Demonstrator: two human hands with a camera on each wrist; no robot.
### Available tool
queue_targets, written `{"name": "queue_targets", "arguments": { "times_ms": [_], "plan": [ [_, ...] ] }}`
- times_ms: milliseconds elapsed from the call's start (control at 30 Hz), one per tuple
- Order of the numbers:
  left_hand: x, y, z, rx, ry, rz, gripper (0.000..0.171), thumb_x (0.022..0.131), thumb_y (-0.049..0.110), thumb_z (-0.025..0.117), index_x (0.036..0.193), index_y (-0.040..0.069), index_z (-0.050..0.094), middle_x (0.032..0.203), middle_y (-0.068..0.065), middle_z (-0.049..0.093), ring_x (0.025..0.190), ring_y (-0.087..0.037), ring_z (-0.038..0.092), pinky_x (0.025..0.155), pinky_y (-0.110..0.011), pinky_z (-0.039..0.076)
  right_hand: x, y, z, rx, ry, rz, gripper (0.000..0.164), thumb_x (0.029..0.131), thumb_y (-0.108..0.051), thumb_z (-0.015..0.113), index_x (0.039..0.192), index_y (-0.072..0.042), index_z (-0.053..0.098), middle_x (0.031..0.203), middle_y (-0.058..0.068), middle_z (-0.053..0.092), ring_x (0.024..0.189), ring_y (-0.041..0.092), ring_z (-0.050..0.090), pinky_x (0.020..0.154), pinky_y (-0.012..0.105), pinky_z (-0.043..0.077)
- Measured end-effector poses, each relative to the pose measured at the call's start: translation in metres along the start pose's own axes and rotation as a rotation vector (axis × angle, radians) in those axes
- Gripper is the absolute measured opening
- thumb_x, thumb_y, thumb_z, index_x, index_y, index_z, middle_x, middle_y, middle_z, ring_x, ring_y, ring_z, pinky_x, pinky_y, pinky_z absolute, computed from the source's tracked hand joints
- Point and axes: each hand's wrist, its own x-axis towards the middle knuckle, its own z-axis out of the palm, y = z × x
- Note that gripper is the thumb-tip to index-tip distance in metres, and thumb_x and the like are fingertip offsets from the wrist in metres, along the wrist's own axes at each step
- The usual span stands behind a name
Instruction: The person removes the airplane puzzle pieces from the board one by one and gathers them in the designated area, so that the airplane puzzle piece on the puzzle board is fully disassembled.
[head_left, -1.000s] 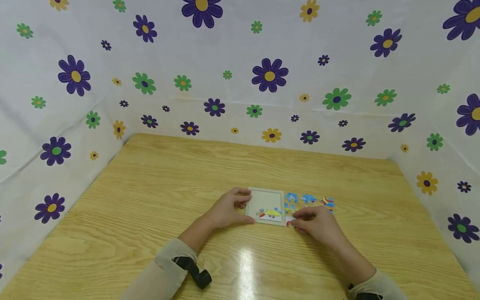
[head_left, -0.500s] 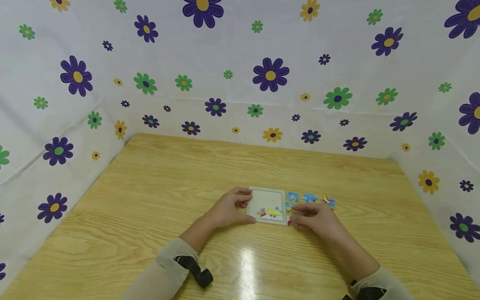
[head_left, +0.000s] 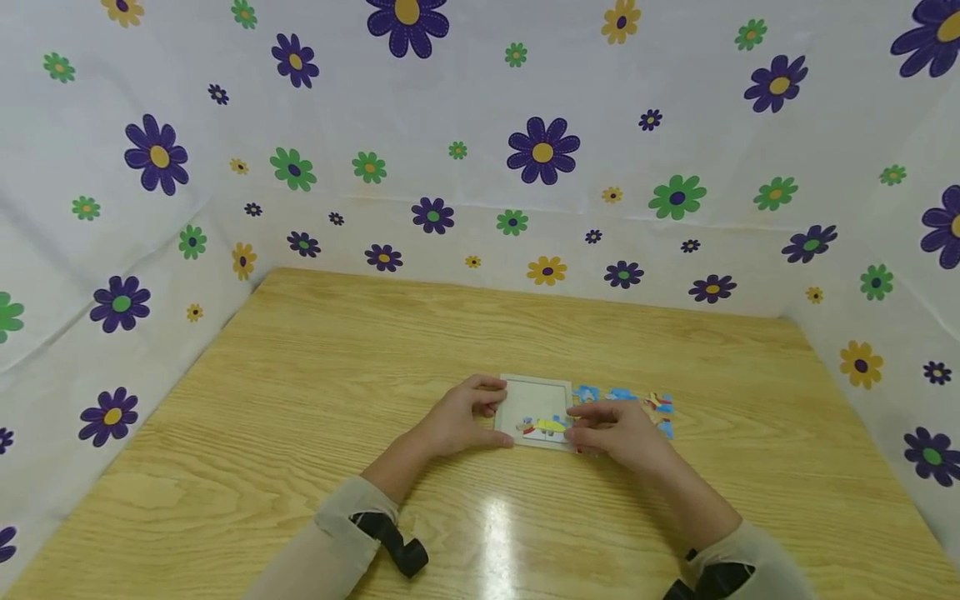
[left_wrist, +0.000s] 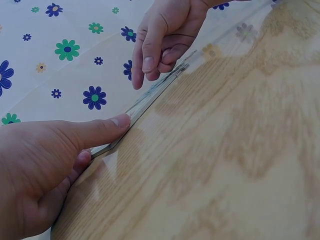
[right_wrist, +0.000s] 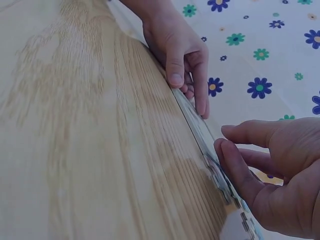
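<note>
A square puzzle tray (head_left: 534, 397) with a pale rim lies flat on the table in the head view. My left hand (head_left: 463, 421) holds its left side, thumb on the near edge and fingers at the far left corner. Joined pieces with a yellow and red picture (head_left: 550, 427) sit in its lower right part. My right hand (head_left: 630, 436) hovers at the tray's right edge; in the right wrist view, its thumb and forefinger (right_wrist: 240, 167) come close together with no piece visible between them. Loose jigsaw pieces (head_left: 660, 403) lie right of the tray, partly hidden by this hand.
The wooden table (head_left: 360, 350) is bounded by a white flowered cloth (head_left: 465, 100) at the back and both sides. A black strap (head_left: 390, 542) hangs from the left sleeve, and another (head_left: 712, 581) is on the right sleeve.
My right hand has shifted left from the loose pieces to the tray's right edge, now overlapping it. The left hand stays on the tray.
</note>
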Motion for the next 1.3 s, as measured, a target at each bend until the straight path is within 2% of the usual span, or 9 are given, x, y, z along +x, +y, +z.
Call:
{"name": "queue_targets", "arguments": {
  "times_ms": [200,433,500,733,800,1067,1167,1300],
  "plan": [
    [0.001,-0.001,0.001,0.006,0.001,-0.001,0.072,0.077,0.023,0.089,0.136,-0.003,0.058,0.147,-0.003,0.047,0.114,-0.016,0.056,0.097,-0.029,0.051,0.005,-0.004,0.007,0.013,-0.005,0.014,0.041,0.088,-0.018,0.078,0.124,0.0,0.068,0.1,0.01,0.071,0.073,0.017,0.066,0.061,0.026,0.053],
    [0.0,-0.002,0.001,0.002,0.003,0.0,0.073,0.076,0.024,0.089,0.136,-0.003,0.058,0.147,-0.003,0.048,0.115,-0.017,0.057,0.098,-0.03,0.051,0.013,-0.01,0.018,-0.059,-0.017,-0.029,0.039,0.086,-0.02,0.079,0.12,-0.002,0.071,0.101,0.01,0.071,0.068,0.015,0.058,0.057,0.028,0.052],
    [-0.001,-0.002,0.001,0.006,0.0,-0.002,0.073,0.077,0.025,0.089,0.137,-0.003,0.058,0.147,-0.002,0.047,0.115,-0.017,0.058,0.098,-0.03,0.051,0.015,-0.01,0.021,-0.071,-0.025,-0.043,0.038,0.086,-0.019,0.079,0.12,-0.002,0.071,0.102,0.01,0.072,0.071,0.014,0.058,0.057,0.028,0.051],
    [0.0,-0.001,0.0,0.029,0.003,-0.008,0.073,0.076,0.027,0.089,0.136,-0.002,0.059,0.147,-0.001,0.047,0.114,-0.017,0.058,0.098,-0.029,0.051,0.019,-0.008,0.03,-0.037,-0.035,-0.057,0.036,0.087,-0.015,0.078,0.118,0.002,0.071,0.101,0.011,0.07,0.086,0.012,0.065,0.072,0.025,0.059],
    [-0.001,-0.001,-0.001,0.027,0.002,-0.002,0.073,0.077,0.027,0.089,0.136,-0.002,0.059,0.147,-0.001,0.047,0.114,-0.017,0.058,0.098,-0.03,0.051,0.02,-0.008,0.032,-0.041,-0.033,-0.055,0.034,0.087,-0.014,0.077,0.116,0.002,0.072,0.099,0.01,0.069,0.083,0.012,0.065,0.071,0.025,0.059],
    [0.0,-0.002,-0.001,0.023,0.0,0.003,0.072,0.076,0.026,0.089,0.136,-0.003,0.059,0.147,-0.002,0.048,0.114,-0.017,0.058,0.098,-0.032,0.051,0.019,-0.007,0.034,-0.166,-0.009,-0.089,0.027,0.088,-0.018,0.076,0.109,-0.001,0.074,0.087,0.005,0.067,0.071,0.012,0.064,0.061,0.024,0.052],
    [0.0,-0.001,0.0,0.022,0.005,0.001,0.071,0.076,0.026,0.089,0.134,-0.002,0.06,0.146,-0.002,0.049,0.113,-0.017,0.058,0.098,-0.031,0.051,0.019,-0.007,0.034,-0.111,-0.027,-0.086,0.025,0.092,-0.013,0.073,0.111,0.001,0.071,0.085,0.007,0.067,0.072,0.014,0.067,0.064,0.025,0.056],
    [0.0,-0.001,0.0,0.023,0.007,0.006,0.07,0.076,0.025,0.089,0.134,-0.002,0.06,0.146,-0.002,0.049,0.113,-0.016,0.058,0.097,-0.03,0.051,0.018,-0.008,0.034,0.015,-0.063,-0.057,0.022,0.095,-0.007,0.067,0.114,0.005,0.065,0.087,0.01,0.066,0.077,0.017,0.07,0.071,0.029,0.061]
  ]
}}
